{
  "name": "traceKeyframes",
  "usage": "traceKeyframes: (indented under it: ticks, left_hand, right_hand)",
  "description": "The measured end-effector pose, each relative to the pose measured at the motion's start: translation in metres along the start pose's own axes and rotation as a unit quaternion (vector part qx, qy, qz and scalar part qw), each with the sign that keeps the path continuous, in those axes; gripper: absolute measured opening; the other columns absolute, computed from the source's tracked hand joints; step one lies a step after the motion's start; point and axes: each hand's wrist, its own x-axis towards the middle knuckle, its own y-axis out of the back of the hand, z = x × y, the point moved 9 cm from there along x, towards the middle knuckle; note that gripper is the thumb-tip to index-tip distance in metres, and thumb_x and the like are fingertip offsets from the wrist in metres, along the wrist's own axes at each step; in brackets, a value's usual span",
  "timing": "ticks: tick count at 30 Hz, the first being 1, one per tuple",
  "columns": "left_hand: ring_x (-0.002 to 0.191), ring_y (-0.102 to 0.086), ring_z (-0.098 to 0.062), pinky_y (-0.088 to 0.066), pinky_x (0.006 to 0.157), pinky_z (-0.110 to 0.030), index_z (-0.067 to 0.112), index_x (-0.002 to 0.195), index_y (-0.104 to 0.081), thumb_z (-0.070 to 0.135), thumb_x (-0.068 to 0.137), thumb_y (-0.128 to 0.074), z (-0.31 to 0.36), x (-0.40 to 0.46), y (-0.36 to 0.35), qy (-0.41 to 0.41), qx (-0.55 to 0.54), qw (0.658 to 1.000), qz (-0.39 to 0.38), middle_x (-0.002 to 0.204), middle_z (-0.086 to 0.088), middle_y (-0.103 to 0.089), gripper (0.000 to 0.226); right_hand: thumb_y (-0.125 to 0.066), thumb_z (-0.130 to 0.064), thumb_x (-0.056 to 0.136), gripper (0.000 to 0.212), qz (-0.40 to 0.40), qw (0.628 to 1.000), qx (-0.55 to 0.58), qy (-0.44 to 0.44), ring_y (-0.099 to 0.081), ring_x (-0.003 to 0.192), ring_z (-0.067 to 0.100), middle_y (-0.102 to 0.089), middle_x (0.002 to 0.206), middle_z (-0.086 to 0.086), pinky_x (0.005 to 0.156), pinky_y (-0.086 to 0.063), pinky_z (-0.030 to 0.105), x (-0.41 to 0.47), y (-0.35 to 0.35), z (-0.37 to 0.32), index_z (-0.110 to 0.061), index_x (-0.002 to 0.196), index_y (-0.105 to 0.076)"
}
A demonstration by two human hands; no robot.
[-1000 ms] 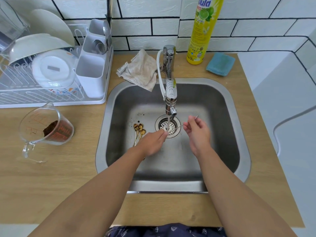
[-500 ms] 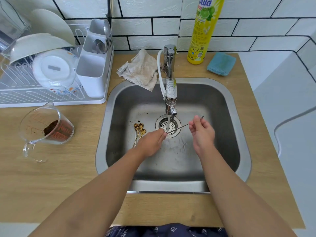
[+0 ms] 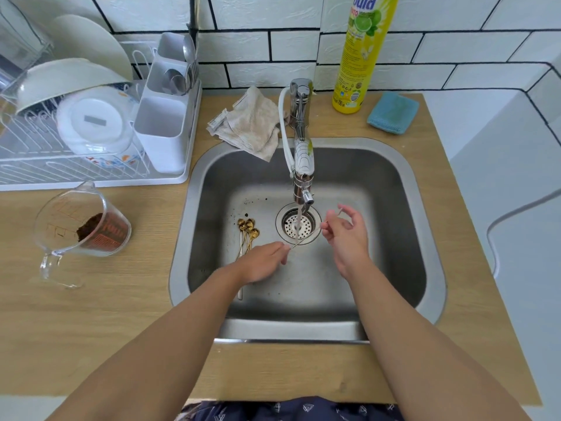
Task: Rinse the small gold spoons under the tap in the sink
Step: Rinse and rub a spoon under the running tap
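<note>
A thin spoon (image 3: 305, 238) is stretched between both hands under the running tap (image 3: 302, 165), over the drain (image 3: 299, 224). My right hand (image 3: 344, 235) pinches its handle, whose tip sticks up past the fingers. My left hand (image 3: 262, 261) pinches the lower, bowl end, which is hidden by the fingers. A bunch of small gold spoons (image 3: 248, 230) lies on the floor of the steel sink (image 3: 403, 208), left of the drain, their handles running under my left wrist.
A glass measuring jug (image 3: 80, 230) with brown grounds stands left of the sink. A white dish rack (image 3: 91, 123) with bowls and a cutlery holder sits at back left. A beige cloth (image 3: 250, 124), yellow detergent bottle (image 3: 362, 53) and blue sponge (image 3: 391, 112) line the back.
My right hand has shifted right and slightly up with the handle, then its fingers spread a little. My left hand stays at the spoon's lower end. Water keeps running.
</note>
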Motion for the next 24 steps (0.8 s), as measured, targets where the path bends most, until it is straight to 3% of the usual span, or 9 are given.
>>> traceKeyframes:
  ticks: [2,5,6,10,14,17,20,24]
  left_hand:
    - [0.076,-0.056,-0.014,-0.041,0.069,-0.032,0.026,0.087,-0.058,0.064,0.099,-0.021,-0.008,-0.006,0.002,0.031,-0.032,0.999,-0.017,0.08,0.005,-0.062,0.054]
    - [0.065,-0.051,-0.015,-0.043,0.062,-0.03,0.022,0.089,-0.057,0.064,0.1,-0.022,-0.01,-0.015,0.004,0.042,-0.107,0.993,0.004,0.074,0.002,-0.057,0.056]
    - [0.068,-0.049,-0.015,-0.041,0.061,-0.029,0.021,0.087,-0.056,0.06,0.102,-0.021,-0.008,-0.017,0.006,0.032,-0.099,0.994,0.018,0.075,0.003,-0.055,0.054]
    - [0.071,-0.047,-0.012,-0.036,0.063,-0.028,0.025,0.081,-0.05,0.052,0.105,-0.023,-0.005,-0.016,0.011,0.007,-0.052,0.997,0.049,0.078,0.006,-0.055,0.046]
    - [0.076,-0.052,-0.013,-0.035,0.063,-0.028,0.031,0.079,-0.044,0.047,0.106,-0.027,-0.004,-0.012,0.009,-0.021,0.04,0.997,0.065,0.078,0.01,-0.055,0.036]
    - [0.072,-0.049,-0.007,-0.032,0.06,-0.026,0.033,0.075,-0.04,0.045,0.106,-0.029,-0.004,-0.011,0.01,-0.027,0.068,0.994,0.082,0.075,0.013,-0.053,0.035]
    - [0.074,-0.053,-0.015,-0.033,0.063,-0.028,0.031,0.078,-0.048,0.045,0.106,-0.029,-0.004,-0.013,0.013,-0.02,0.061,0.995,0.08,0.076,0.012,-0.055,0.037]
    - [0.061,-0.047,-0.01,-0.037,0.06,-0.029,0.025,0.071,-0.052,0.056,0.102,-0.03,-0.005,-0.017,0.012,0.02,-0.054,0.997,0.058,0.067,0.01,-0.053,0.05]
  right_hand:
    - [-0.068,-0.008,0.098,0.026,-0.074,0.993,-0.089,0.004,-0.069,0.063,0.011,-0.069,0.079,0.009,0.065,-0.058,0.022,-0.01,-0.024,0.01,-0.018,0.12,-0.06]
    - [-0.068,-0.012,0.098,0.012,-0.174,0.972,-0.158,0.014,-0.075,0.07,0.014,-0.069,0.087,0.009,0.068,-0.06,0.025,-0.027,-0.057,0.024,-0.019,0.108,-0.067]
    - [-0.066,-0.016,0.1,0.006,-0.181,0.969,-0.169,0.014,-0.075,0.072,0.015,-0.07,0.087,0.007,0.068,-0.06,0.025,-0.03,-0.061,0.025,-0.019,0.104,-0.069]
    - [-0.049,-0.025,0.108,0.027,-0.158,0.976,-0.145,-0.041,-0.074,0.074,0.014,-0.077,0.089,0.002,0.065,-0.057,0.023,-0.023,-0.054,0.029,-0.017,0.098,-0.073]
    - [-0.066,-0.025,0.1,0.014,-0.178,0.968,-0.178,-0.024,-0.073,0.075,0.01,-0.078,0.084,-0.002,0.069,-0.057,0.022,-0.026,-0.052,0.026,-0.013,0.1,-0.073]
    - [-0.059,-0.026,0.104,0.02,-0.157,0.974,-0.155,-0.046,-0.075,0.075,0.012,-0.079,0.088,0.003,0.069,-0.058,0.023,-0.026,-0.052,0.027,-0.011,0.1,-0.072]
    - [-0.052,-0.028,0.108,0.027,-0.176,0.973,-0.113,-0.097,-0.076,0.08,0.014,-0.08,0.094,0.006,0.069,-0.058,0.023,-0.03,-0.054,0.03,-0.011,0.103,-0.072]
    - [-0.065,-0.023,0.101,0.016,-0.209,0.971,-0.038,-0.109,-0.076,0.088,0.014,-0.08,0.105,0.006,0.072,-0.058,0.022,-0.031,-0.055,0.025,-0.013,0.109,-0.076]
